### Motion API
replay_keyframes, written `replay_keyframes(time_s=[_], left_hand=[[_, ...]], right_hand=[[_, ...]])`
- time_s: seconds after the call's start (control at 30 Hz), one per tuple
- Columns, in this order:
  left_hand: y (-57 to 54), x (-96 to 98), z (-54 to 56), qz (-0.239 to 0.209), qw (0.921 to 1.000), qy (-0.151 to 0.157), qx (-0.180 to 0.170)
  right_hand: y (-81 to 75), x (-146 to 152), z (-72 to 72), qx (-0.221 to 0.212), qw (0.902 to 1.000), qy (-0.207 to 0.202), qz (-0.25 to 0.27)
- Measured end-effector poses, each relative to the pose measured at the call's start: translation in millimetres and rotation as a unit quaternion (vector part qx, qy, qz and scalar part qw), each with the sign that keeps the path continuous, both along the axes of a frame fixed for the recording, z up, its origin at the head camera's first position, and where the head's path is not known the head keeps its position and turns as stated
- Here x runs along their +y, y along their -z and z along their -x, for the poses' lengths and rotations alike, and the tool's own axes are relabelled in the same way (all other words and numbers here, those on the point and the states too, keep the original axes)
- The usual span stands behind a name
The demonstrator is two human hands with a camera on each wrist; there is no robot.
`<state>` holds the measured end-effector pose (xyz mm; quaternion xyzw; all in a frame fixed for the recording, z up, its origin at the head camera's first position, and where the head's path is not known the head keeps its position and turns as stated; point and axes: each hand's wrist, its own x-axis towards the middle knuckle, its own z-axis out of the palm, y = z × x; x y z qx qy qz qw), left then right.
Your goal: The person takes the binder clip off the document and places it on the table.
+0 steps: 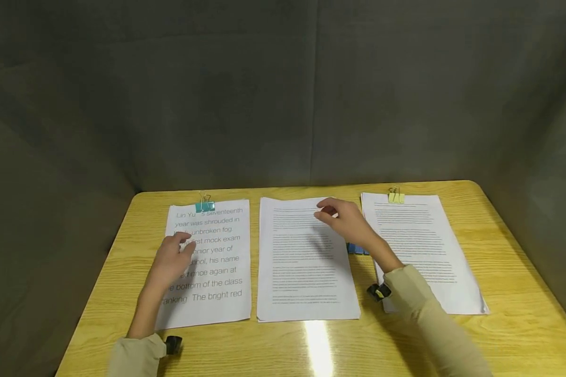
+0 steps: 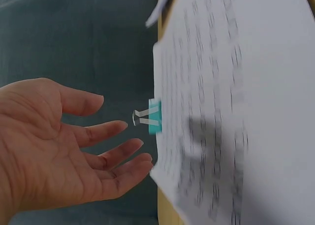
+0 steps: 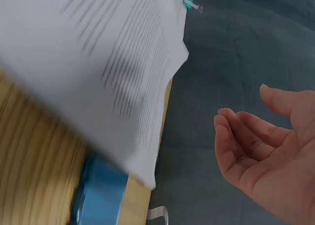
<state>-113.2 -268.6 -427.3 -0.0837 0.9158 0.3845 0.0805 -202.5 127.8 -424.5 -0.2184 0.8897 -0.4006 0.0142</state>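
My left hand (image 1: 171, 262) hovers over the large-print paper stack (image 1: 217, 303), its fingers relaxed and holding nothing. A teal binder clip (image 1: 205, 206) grips that stack's top edge; the left wrist view shows the same teal clip (image 2: 155, 116) beyond the fingertips. Above the upper right part of the middle paper stack (image 1: 302, 262) is my right hand (image 1: 351, 222), fingers loosely bent, nothing between them. No clip shows on the middle stack. A blue binder clip (image 1: 357, 248) lies on the table beside its right edge, partly covered by the right forearm; it looks large in the right wrist view (image 3: 101, 190).
A third paper stack (image 1: 420, 251) lies at the right with a yellow binder clip (image 1: 396, 197) on its top edge. The wooden table (image 1: 245, 351) ends at a dark grey curtain (image 1: 226, 104) behind. My right sleeve (image 1: 429, 314) passes over the third stack's lower left corner.
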Motion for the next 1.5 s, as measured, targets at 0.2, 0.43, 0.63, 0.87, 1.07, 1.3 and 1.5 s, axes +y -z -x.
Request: replay_keyframes(time_s=[0.2, 0.43, 0.63, 0.87, 1.07, 1.3, 1.5], left_hand=[[3.9, -23.4, -7.4, 0.019, 0.9991, -0.034, -0.019], [13.5, -36.7, -14.7, 0.02, 0.997, -0.061, -0.043], [19.2, -44.8, -21.3, 0.001, 0.996, -0.071, -0.054], [21.7, -45.3, -20.3, -0.016, 0.9952, -0.08, -0.055], [23.8, -44.3, -18.0, -0.02, 0.9944, -0.079, -0.067], [33.6, -41.9, -14.4, -0.024, 0.9933, -0.091, -0.067], [42.2, -43.7, -18.4, -0.099, 0.9857, -0.126, -0.051]], right_hand=[[3.8, -36, -1.9, -0.001, 0.9993, -0.032, 0.021], [19.8, -79, -10.1, -0.032, 0.9983, -0.042, 0.026], [29.4, -114, -22.5, -0.137, 0.9863, -0.031, 0.087], [37.2, -138, -31.3, -0.264, 0.959, -0.034, 0.096], [41.4, -144, -32.9, -0.308, 0.9412, -0.043, 0.131], [47.4, -149, -34.4, -0.346, 0.9197, -0.034, 0.182], [51.0, -149, -36.0, -0.343, 0.9196, -0.022, 0.19]])
